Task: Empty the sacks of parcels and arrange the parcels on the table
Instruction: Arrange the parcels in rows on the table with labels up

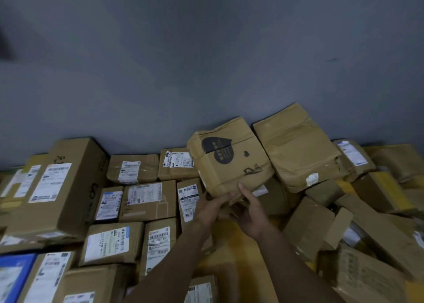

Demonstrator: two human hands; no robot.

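Heart-printed box: tilted atop the pile near the back wall, near edge lifted off the parcels below, far edge close against the large crumpled box.
Left hand: fingers stretched fairly straight to the near lower edge, propping from beneath; not curled round anything.
Right hand: thumb pressed on the printed face, fingers tucked under the same edge, pinching the cardboard.
Handling: probably light to middling, judged from the easy two-hand lift; walls dented and soft, so likely to buckle under a hard squeeze.
Best hold: under the base near the corners, where the folds keep stiffness; away from the split seam through the heart.
Surface: matte brown corrugated board, creased, taped, dry; little risk of slipping.
Labelled boxes: neat rows on the left, white labels up, flat rectangular.
Right heap: loose flaps, torn cartons, jumbled.
Counter: yellow patch between the forearms, apparently smooth.
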